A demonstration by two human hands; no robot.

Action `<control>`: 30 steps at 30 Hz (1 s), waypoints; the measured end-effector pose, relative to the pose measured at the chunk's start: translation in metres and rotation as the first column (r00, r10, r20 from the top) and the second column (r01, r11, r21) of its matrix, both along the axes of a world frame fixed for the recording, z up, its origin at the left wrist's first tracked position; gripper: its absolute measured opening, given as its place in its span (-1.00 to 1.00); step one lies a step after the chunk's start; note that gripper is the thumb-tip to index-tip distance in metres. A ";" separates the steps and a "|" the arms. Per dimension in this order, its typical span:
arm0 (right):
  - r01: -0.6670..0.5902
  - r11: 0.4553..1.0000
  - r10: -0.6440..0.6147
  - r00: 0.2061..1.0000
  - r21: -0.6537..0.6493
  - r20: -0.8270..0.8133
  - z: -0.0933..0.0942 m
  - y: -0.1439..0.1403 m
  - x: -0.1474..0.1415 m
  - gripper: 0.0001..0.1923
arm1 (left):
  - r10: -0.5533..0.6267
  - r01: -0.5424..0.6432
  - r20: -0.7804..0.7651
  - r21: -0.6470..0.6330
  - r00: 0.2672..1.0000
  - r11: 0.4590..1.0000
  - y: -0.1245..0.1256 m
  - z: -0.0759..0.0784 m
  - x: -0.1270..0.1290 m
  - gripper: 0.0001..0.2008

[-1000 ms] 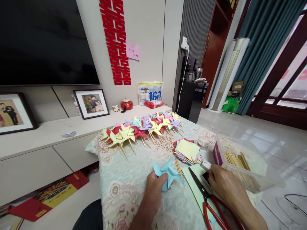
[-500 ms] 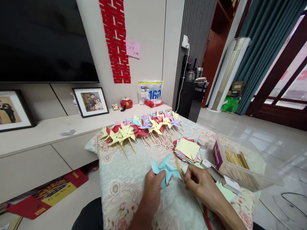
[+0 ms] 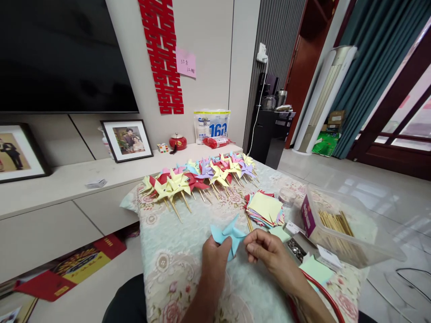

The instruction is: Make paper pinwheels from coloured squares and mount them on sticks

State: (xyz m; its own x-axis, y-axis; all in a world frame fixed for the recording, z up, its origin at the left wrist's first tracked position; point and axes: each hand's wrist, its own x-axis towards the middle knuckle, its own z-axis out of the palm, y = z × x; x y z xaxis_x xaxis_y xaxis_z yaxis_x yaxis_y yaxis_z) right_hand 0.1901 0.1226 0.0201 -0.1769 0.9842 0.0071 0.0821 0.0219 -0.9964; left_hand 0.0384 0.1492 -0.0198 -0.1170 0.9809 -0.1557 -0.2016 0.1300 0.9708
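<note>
A light blue paper pinwheel is pinched between the thumb and fingers of my left hand, above the tablecloth. Close to its right blade, my right hand is closed with the fingertips together. Whatever those fingertips hold, if anything, is too small to make out. Wooden sticks lie just behind my right hand, partly covered by it. To the right of that hand stands an open small box of shiny metal pieces. Behind the hands lies a stack of cut paper squares, pale yellow on top.
Finished pinwheels on sticks lie in rows along the table's far side. A clear plastic tub of sticks stands at the right, near a round clear container. Red-handled tool parts show beneath my right forearm.
My right hand has moved left, from beside the sticks to the pinwheel's right blade. The small box of metal pieces is now uncovered. My left hand still holds the pinwheel, slightly turned.
</note>
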 end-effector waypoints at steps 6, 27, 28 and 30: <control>0.154 0.982 -0.162 0.984 0.109 0.068 -0.003 -0.001 -0.001 -0.80 | -0.008 0.008 -0.045 0.001 0.999 1.000 0.000 0.000 0.001 -0.84; 0.023 0.808 -0.363 0.807 0.589 0.465 -0.006 -0.002 -0.003 -0.77 | -0.108 0.109 -0.005 0.047 0.994 0.993 -0.008 -0.001 0.016 -0.86; 0.020 0.822 -0.343 0.815 0.569 0.466 -0.006 -0.002 -0.003 -0.77 | -0.111 0.111 0.001 0.045 0.994 0.993 -0.007 -0.002 0.016 -0.85; 0.021 0.854 -0.301 0.835 0.520 0.461 -0.006 -0.002 -0.002 -0.77 | -0.113 0.112 0.013 0.042 0.994 0.993 -0.008 -0.002 0.017 -0.84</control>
